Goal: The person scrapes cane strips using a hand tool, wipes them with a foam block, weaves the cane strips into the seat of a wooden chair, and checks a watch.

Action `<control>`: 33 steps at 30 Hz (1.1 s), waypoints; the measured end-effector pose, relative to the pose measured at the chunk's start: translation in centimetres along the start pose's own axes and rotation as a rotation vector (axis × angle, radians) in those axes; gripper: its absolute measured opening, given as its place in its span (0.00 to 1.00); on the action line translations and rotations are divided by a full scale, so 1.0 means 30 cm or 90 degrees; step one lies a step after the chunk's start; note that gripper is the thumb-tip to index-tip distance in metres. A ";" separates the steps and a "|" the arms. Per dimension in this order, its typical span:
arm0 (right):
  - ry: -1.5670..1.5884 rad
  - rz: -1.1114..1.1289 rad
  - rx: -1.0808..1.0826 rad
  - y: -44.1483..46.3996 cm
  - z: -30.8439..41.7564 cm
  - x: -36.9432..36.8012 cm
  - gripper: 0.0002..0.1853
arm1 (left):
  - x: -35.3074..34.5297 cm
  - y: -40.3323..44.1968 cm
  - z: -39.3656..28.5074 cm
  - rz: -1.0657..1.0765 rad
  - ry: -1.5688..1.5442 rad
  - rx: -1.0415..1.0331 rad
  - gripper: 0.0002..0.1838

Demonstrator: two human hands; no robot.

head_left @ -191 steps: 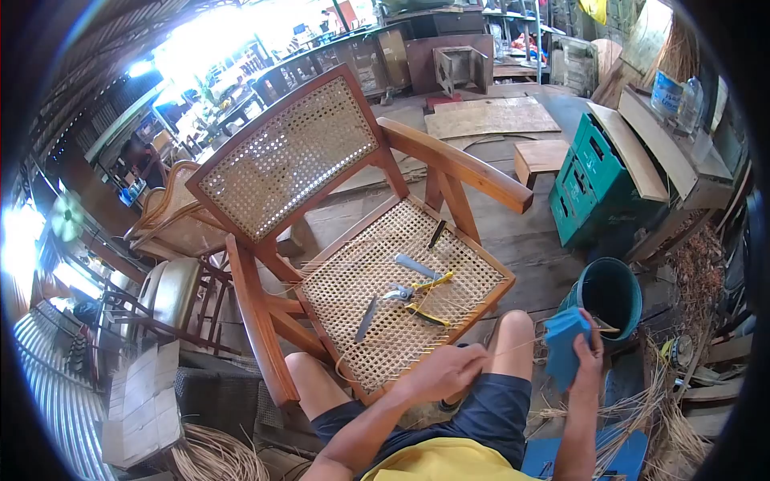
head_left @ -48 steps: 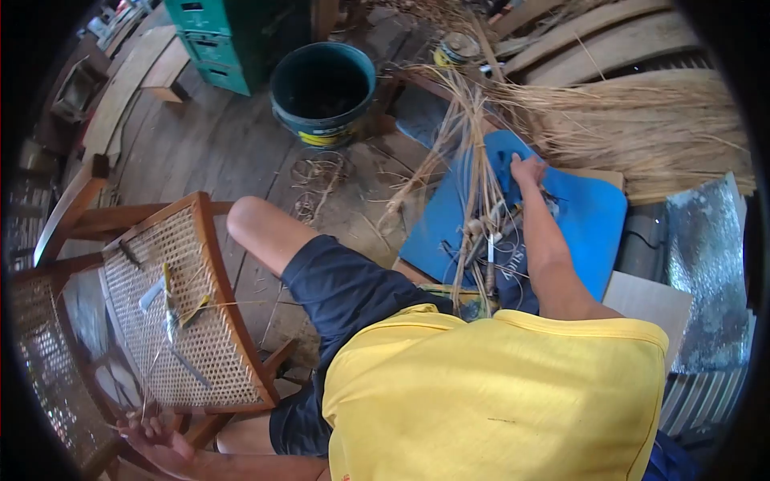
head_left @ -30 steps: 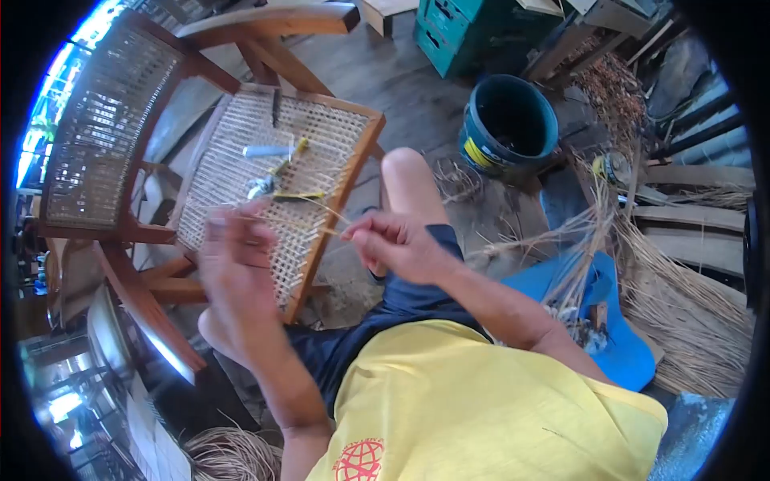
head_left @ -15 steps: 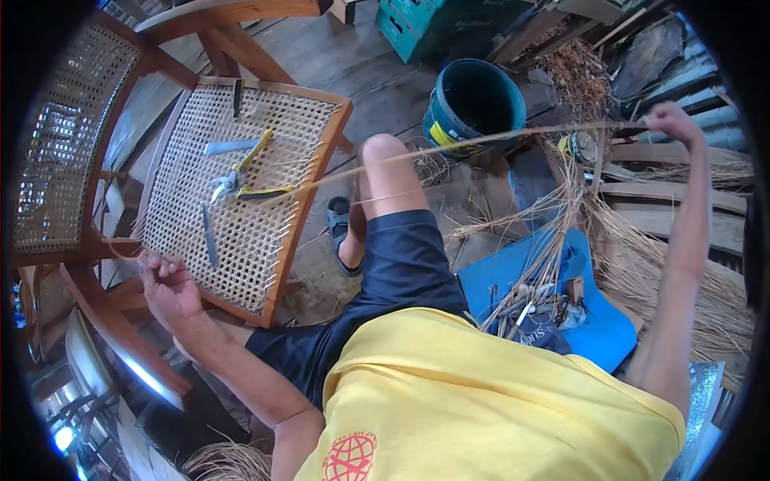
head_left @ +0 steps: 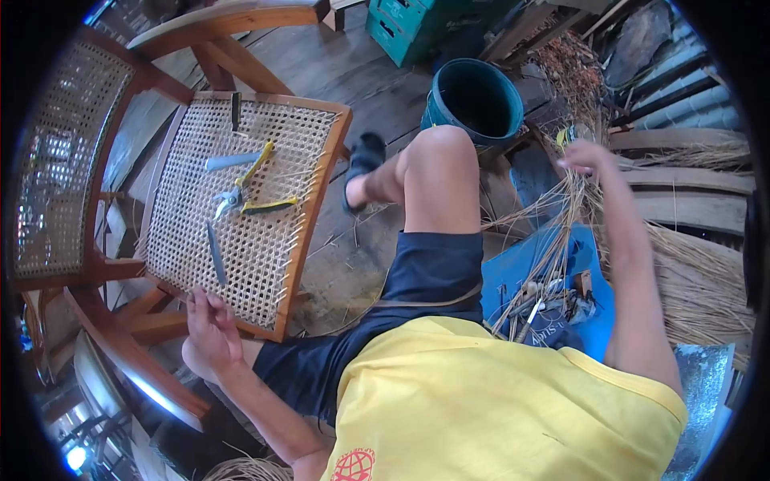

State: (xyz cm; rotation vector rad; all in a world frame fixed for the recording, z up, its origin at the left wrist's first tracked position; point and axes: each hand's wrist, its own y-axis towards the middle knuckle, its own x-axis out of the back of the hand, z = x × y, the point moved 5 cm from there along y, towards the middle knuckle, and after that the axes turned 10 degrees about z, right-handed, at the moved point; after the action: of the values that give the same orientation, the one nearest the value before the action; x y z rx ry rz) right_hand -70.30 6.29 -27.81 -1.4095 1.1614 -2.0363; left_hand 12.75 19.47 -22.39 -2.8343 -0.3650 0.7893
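Note:
My left hand is raised beside the corner of the chair's woven cane seat, fingers loosely bent and apart, with nothing visible in them. My right hand is over the upper end of a bundle of thin cane strands; motion blur hides what its fingers do. A single cane strand lies across my lap and trails down to the floor. On the seat rest yellow-handled pruning shears, a thin metal blade, a pale flat-bladed tool and a dark-handled tool.
A green bucket stands beyond my knee, with green crates behind it. To the right is a blue plastic piece holding tools and scraps. More cane strands are heaped along the right side, near wooden slats.
The strand stretched between my hands has dropped onto my lap. My right hand has come down and leftward to the bundle; my left hand has shifted right and down. My knee has moved right.

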 end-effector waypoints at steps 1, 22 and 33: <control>0.022 -0.113 0.195 0.188 -0.015 -0.080 0.18 | 0.018 -0.008 0.018 -0.037 0.020 0.016 0.06; 0.000 -0.076 -0.033 1.035 0.684 -0.775 0.60 | -0.072 0.127 0.233 -0.226 0.212 0.265 0.04; -0.152 -0.227 -0.059 1.149 1.069 -1.134 0.53 | -0.087 0.095 0.278 -0.257 0.189 0.292 0.08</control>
State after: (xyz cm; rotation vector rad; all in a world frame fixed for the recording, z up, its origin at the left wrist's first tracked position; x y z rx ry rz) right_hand -31.73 -2.08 -70.43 -1.9622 0.9672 -1.9828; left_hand 6.73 16.87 -28.83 -2.2922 -0.5944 0.3131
